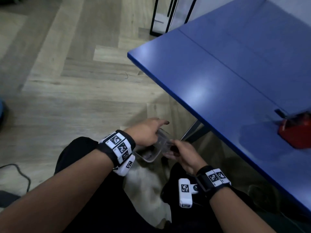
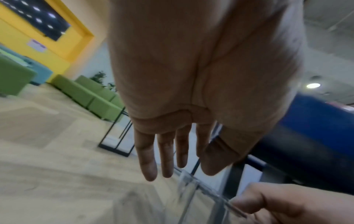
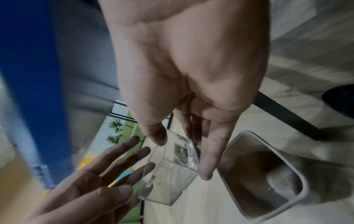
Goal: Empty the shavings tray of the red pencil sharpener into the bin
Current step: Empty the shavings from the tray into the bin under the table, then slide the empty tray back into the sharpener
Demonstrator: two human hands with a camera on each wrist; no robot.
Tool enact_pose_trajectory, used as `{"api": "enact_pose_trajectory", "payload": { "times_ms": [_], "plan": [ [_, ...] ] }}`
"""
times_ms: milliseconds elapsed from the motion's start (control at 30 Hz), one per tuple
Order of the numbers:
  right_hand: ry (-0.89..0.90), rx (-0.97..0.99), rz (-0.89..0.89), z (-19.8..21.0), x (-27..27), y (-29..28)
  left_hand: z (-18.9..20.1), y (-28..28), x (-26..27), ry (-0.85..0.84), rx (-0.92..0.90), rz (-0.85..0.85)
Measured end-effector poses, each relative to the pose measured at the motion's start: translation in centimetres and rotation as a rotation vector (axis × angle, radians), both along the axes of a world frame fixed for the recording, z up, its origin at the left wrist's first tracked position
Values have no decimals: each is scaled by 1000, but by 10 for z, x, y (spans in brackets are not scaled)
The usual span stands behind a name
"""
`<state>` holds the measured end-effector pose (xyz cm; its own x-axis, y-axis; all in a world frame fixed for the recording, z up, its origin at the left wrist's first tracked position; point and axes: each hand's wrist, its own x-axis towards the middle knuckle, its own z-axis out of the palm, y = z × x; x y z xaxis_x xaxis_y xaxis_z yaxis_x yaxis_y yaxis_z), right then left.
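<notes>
My right hand (image 3: 182, 157) pinches the clear plastic shavings tray (image 3: 168, 174) between thumb and fingers, holding it tilted over the floor by the bin (image 3: 249, 174). Dark smudges cling to one tray wall. In the head view the tray (image 1: 164, 141) hangs over the white bin (image 1: 144, 180) between my knees. My left hand (image 2: 180, 172) is spread with straight fingers beside the tray (image 2: 186, 183); whether it touches the tray I cannot tell. The red pencil sharpener (image 1: 297, 132) stands on the blue table (image 1: 218, 73) at the right edge, far from both hands (image 1: 151, 130) (image 1: 176, 149).
The blue table's edge and its dark leg (image 1: 191, 133) lie close on the right of my hands. A black-framed stand (image 1: 161, 17) is on the wooden floor (image 1: 75, 81) beyond. A dark cable (image 1: 20, 174) runs on the floor at the left.
</notes>
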<state>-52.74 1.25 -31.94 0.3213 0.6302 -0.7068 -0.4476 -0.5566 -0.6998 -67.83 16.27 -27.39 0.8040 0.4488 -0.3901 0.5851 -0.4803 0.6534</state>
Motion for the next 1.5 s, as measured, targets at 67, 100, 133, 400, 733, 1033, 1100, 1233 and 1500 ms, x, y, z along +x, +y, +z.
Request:
{"api": "enact_pose_trajectory", "payload": {
  "times_ms": [67, 100, 133, 400, 733, 1033, 1100, 1233, 1500],
  "plan": [
    [16, 42, -11, 22, -8, -19, 22, -19, -5, -25, 89, -100],
    [22, 67, -15, 32, -12, -29, 31, -28, -9, -25, 127, -156],
    [27, 91, -18, 43, -15, -39, 40, -35, -14, -24, 157, -204],
    [-31, 212, -27, 118, -26, -123, 97, -94, -30, -96, 188, -232],
    [-414, 386, -19, 193, -12, -209, 177, -151, 3, -175, 258, -343],
    [-795, 379, -68, 229, 38, -299, 226, -212, 87, -238, 362, -558],
    [-818, 372, -94, 235, 51, -314, 234, -224, 107, -231, 367, -614],
    [-913, 317, -109, 245, 79, -332, 252, -227, 142, -207, 396, -724],
    [-1026, 196, -156, 266, 130, -342, 295, -165, 234, -296, 606, -613]
  ]
}}
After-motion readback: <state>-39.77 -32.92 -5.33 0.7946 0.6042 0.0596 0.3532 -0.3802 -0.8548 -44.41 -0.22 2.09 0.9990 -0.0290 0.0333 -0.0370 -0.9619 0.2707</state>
